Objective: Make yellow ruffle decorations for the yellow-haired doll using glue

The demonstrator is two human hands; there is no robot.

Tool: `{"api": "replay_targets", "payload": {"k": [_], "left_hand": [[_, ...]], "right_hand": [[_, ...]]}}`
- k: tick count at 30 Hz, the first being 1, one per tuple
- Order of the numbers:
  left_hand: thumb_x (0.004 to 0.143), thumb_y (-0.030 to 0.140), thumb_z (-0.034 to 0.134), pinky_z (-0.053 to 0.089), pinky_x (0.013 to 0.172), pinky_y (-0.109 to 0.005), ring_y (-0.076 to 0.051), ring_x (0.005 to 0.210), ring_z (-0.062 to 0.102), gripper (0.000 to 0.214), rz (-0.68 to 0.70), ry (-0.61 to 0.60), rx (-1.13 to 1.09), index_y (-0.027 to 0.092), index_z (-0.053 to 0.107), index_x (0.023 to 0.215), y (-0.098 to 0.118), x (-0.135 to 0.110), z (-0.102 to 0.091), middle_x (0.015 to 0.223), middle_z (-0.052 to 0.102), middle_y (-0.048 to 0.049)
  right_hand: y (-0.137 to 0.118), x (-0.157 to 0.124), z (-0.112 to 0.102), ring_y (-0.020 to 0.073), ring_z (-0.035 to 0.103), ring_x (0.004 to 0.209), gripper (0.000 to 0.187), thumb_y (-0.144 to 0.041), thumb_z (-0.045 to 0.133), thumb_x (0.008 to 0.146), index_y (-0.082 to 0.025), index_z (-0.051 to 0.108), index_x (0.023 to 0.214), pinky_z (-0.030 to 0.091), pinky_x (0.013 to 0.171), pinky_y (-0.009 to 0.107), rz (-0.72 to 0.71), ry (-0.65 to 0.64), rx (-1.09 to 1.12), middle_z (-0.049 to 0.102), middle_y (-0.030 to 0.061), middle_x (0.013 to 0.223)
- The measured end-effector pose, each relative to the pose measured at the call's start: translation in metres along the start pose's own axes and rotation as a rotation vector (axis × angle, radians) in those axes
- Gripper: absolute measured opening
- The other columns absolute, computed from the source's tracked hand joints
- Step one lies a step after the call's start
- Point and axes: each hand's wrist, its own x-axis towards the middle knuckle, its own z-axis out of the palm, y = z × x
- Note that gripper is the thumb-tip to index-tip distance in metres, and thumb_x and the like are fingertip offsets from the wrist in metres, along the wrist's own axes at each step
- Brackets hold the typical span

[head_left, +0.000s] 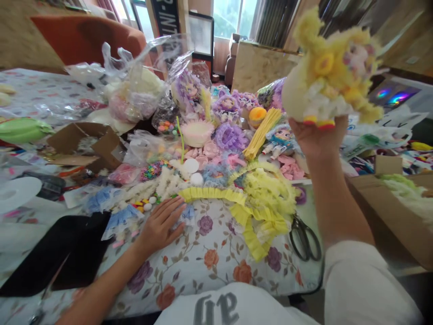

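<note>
R hand point(323, 135) is gripping a fluffy yellow doll point(321, 101) from below, held up in the air over the R edge of the worktop point(189, 264) (most of its fingers are hidden behind the doll). L hand point(164, 223) lies palm down, fingers straight & close together, thumb apart, gripping nothing, fingertips at the L end of a yellow ruffle point(213, 194). That runs right into a frilly yellow heap. Scissors point(304, 239) lie by the near R corner, just beside the heap. Purple dolls point(226, 108) sit toward the far edge, w/ a bundle of yellow strips point(262, 135) nearer. Cardboard box point(86, 142) stands open toward the L edge; black cloth point(64, 243) nr the near L corner.
</note>
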Motion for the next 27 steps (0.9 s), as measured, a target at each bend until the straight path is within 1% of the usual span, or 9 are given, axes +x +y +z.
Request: {"api": "replay_targets", "payload": {"k": [2,4,7,9,12,16,21,24,27], "left_hand": [[0.087,0.018,0.064,0.050,0.108,-0.051,-0.032,0.131,0.058,0.058,-0.041,0.006,0.023,0.016,0.047,0.143,0.002,0.000,0.000,0.134,0.064,-0.0195],[0.088,0.021,0.064,0.051,0.107,-0.050,-0.032,0.130,0.060,0.059,-0.084,-0.003,0.038,0.018,0.047,0.144,0.003,0.000,0.001,0.135,0.064,-0.0180],[0.088,0.021,0.064,0.052,0.106,-0.049,-0.032,0.129,0.060,0.059,-0.127,-0.017,0.055,0.019,0.047,0.144,0.004,0.000,0.002,0.135,0.064,-0.0177],[0.088,0.021,0.064,0.053,0.105,-0.048,-0.032,0.129,0.060,0.060,-0.136,-0.016,0.076,0.018,0.046,0.145,0.003,-0.001,0.003,0.135,0.063,-0.0184],[0.089,0.021,0.063,0.053,0.105,-0.047,-0.032,0.129,0.060,0.057,-0.137,-0.023,0.112,0.016,0.047,0.144,0.002,-0.004,0.005,0.136,0.062,-0.0194],[0.090,0.022,0.062,0.053,0.105,-0.044,-0.031,0.129,0.059,0.052,-0.145,-0.053,0.154,0.014,0.050,0.140,0.000,-0.008,0.006,0.138,0.060,-0.0199],[0.089,0.019,0.062,0.053,0.104,-0.044,-0.031,0.128,0.059,0.048,-0.156,-0.054,0.181,0.011,0.053,0.136,-0.001,-0.007,0.005,0.136,0.060,-0.0220],[0.089,0.019,0.061,0.053,0.104,-0.043,-0.031,0.127,0.059,0.046,-0.164,-0.056,0.192,0.011,0.055,0.134,-0.002,-0.005,0.006,0.136,0.060,-0.0218],[0.090,0.021,0.060,0.053,0.103,-0.043,-0.031,0.128,0.059,0.044,-0.155,-0.071,0.195,0.011,0.056,0.133,-0.002,-0.004,0.005,0.136,0.060,-0.0212]], "right_hand": [[-0.003,0.034,0.024,0.0221,0.075,0.086,0.057,-0.055,0.027,0.097,-0.017,0.070,0.100,0.065,0.069,0.038,0.008,-0.008,-0.002,0.074,0.0055,0.086],[-0.007,0.063,0.043,0.0217,0.074,0.088,0.064,-0.056,0.021,0.100,-0.012,0.068,0.097,0.063,0.070,0.036,0.043,0.047,-0.025,0.072,0.0067,0.081],[-0.009,0.095,0.058,0.0202,0.072,0.088,0.062,-0.055,0.024,0.101,-0.009,0.066,0.096,0.062,0.071,0.032,0.084,0.014,-0.093,0.070,0.0071,0.078],[-0.001,0.107,0.058,0.0183,0.070,0.083,0.057,-0.053,0.029,0.102,-0.011,0.066,0.099,0.063,0.071,0.032,0.112,-0.020,-0.156,0.070,0.0057,0.078],[0.026,0.123,0.052,0.0183,0.069,0.086,0.047,-0.053,0.036,0.101,-0.015,0.064,0.104,0.064,0.074,0.036,0.183,-0.043,-0.209,0.071,0.0045,0.083],[0.076,0.156,0.043,0.0217,0.070,0.089,0.043,-0.061,0.058,0.088,-0.021,0.065,0.104,0.063,0.069,0.038,0.225,-0.059,-0.197,0.068,0.0037,0.082],[0.117,0.200,0.038,0.0194,0.068,0.085,0.036,-0.054,0.050,0.091,-0.022,0.064,0.101,0.061,0.066,0.035,0.231,0.029,-0.130,0.067,0.0016,0.081],[0.128,0.217,0.036,0.0197,0.067,0.089,0.035,-0.054,0.047,0.091,-0.024,0.065,0.093,0.062,0.073,0.039,0.224,0.035,-0.128,0.067,0.0003,0.078],[0.139,0.227,0.035,0.0209,0.066,0.099,0.040,-0.063,0.055,0.083,-0.025,0.066,0.083,0.058,0.090,0.047,0.240,0.005,-0.163,0.068,-0.0010,0.072]]}}
